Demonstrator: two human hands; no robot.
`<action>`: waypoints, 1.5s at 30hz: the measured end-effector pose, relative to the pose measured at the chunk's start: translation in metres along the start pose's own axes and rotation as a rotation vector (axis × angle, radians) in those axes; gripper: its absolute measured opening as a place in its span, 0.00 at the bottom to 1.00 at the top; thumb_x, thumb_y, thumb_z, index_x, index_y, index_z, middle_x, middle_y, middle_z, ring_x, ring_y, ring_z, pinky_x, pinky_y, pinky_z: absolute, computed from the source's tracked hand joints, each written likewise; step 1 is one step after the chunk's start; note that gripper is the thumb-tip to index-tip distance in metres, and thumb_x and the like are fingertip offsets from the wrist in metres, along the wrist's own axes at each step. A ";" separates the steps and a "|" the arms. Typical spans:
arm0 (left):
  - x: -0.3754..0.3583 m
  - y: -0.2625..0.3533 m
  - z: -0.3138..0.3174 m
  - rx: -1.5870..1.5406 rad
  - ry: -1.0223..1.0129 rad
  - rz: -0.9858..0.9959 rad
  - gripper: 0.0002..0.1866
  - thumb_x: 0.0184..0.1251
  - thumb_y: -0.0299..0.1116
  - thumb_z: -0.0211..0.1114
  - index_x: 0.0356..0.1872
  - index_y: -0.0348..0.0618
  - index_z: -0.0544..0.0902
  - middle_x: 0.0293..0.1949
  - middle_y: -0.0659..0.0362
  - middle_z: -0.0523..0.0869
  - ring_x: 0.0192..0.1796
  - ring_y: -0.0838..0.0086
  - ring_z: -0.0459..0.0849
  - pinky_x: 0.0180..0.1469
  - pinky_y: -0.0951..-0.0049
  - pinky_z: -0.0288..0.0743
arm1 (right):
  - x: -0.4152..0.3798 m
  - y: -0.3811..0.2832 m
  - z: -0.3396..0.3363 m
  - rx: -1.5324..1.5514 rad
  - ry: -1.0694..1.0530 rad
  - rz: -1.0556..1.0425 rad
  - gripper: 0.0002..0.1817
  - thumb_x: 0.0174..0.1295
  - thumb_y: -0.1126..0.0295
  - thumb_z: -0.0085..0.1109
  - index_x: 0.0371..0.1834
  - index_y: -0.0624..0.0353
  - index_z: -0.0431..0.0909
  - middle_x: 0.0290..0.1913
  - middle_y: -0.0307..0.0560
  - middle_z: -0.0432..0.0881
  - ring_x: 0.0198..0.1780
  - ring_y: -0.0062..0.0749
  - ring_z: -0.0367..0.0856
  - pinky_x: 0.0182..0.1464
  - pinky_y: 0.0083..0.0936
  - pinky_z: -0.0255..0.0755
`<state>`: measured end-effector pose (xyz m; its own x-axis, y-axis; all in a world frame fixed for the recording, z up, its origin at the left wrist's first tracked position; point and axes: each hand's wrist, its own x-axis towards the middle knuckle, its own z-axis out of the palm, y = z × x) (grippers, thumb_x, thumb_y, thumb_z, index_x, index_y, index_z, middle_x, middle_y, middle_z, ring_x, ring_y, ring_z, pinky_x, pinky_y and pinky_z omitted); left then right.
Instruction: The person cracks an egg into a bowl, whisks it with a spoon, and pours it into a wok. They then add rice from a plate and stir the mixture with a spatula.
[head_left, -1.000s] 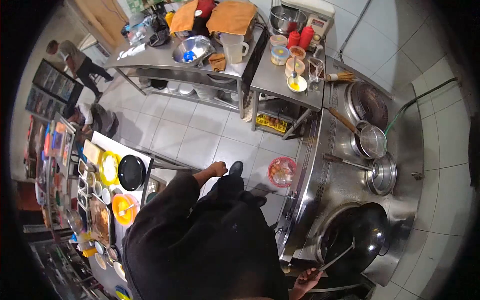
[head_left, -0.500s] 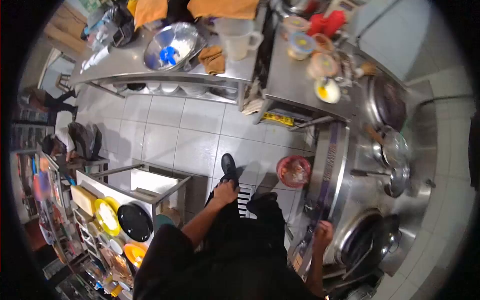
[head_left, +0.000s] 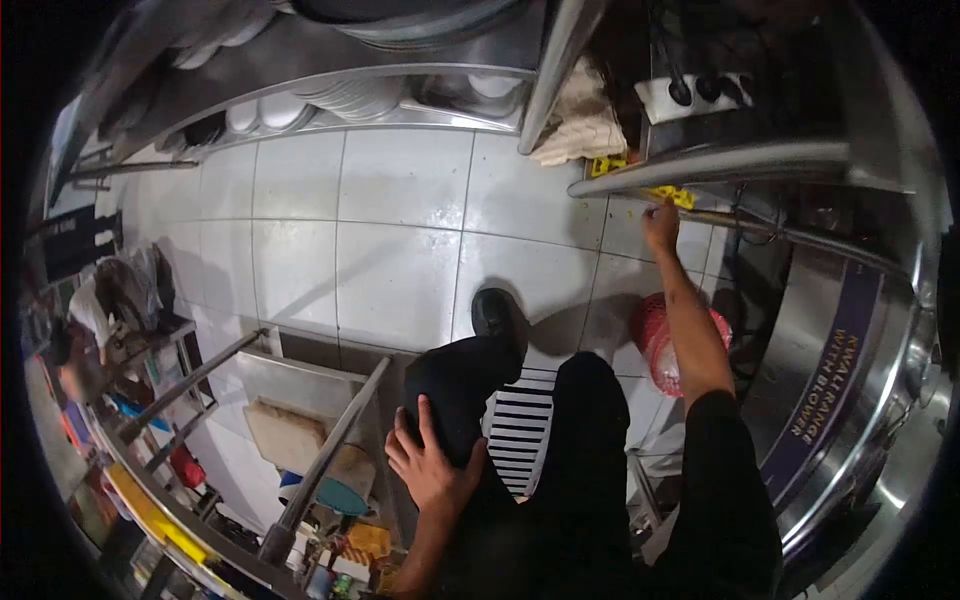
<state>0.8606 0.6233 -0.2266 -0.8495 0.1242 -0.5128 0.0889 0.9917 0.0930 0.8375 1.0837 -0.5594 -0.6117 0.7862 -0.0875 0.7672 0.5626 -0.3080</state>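
Yellow tray [head_left: 672, 196] sits low beneath the steel table at the upper right, partly hidden by the slanting table leg [head_left: 720, 168], with bits of yellow showing on both sides of it. The person's right hand [head_left: 661, 226] is just beside the tray, arm stretched out, fingers curled in and mostly closed; whether it touches the tray or has hold of anything, I cannot tell. Beside the tray lies a crumpled tan sack [head_left: 582, 118], and above them is a white power strip [head_left: 697, 97] with dark plugs in it. Under the right forearm stands a red basket [head_left: 650, 345] on the tiled floor [head_left: 400, 180], partly covered by the arm. The left hand [head_left: 435, 476] rests open on the person's left leg [head_left: 450, 390], fingers spread, holding nothing that shows. A black shoe [head_left: 497, 312] is planted on the tiles, and a slatted drain [head_left: 518, 440] shows between the legs. On the right, the range [head_left: 800, 335] carries a purple strip lettered "KWALI RANGE WITH BLOWER". Stacked plates [head_left: 350, 97] line a low shelf [head_left: 330, 122] at the top. At the lower left, a tan board [head_left: 285, 435] and a teal round thing [head_left: 342, 496] lie among the metal legs, and farther left another person [head_left: 100, 310] is bent over.
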 end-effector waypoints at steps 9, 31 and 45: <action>0.023 0.005 0.031 0.050 0.145 -0.044 0.53 0.42 0.49 0.75 0.72 0.49 0.58 0.66 0.40 0.60 0.65 0.41 0.58 0.66 0.40 0.53 | 0.065 0.016 0.072 0.380 0.257 0.006 0.25 0.53 0.55 0.67 0.49 0.63 0.79 0.47 0.56 0.84 0.49 0.46 0.82 0.52 0.38 0.72; 0.000 0.081 -0.206 -0.404 -0.528 0.540 0.18 0.62 0.43 0.66 0.47 0.41 0.81 0.39 0.51 0.86 0.43 0.65 0.84 0.47 0.66 0.77 | -0.134 -0.107 -0.460 2.274 -0.088 0.825 0.12 0.66 0.58 0.53 0.42 0.54 0.75 0.37 0.45 0.79 0.29 0.34 0.75 0.30 0.25 0.70; 0.011 0.304 -0.355 -0.687 -0.483 0.771 0.15 0.74 0.40 0.56 0.49 0.38 0.78 0.41 0.58 0.84 0.41 0.76 0.80 0.46 0.75 0.72 | -0.055 -0.075 -0.432 2.600 -0.044 0.898 0.11 0.70 0.56 0.46 0.37 0.47 0.73 0.26 0.35 0.73 0.21 0.23 0.67 0.24 0.21 0.62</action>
<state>0.6940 0.9147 0.0987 -0.3899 0.8401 -0.3771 0.0711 0.4357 0.8973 0.8968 1.1087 -0.1225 -0.5285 0.5249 -0.6672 -0.6827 -0.7299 -0.0334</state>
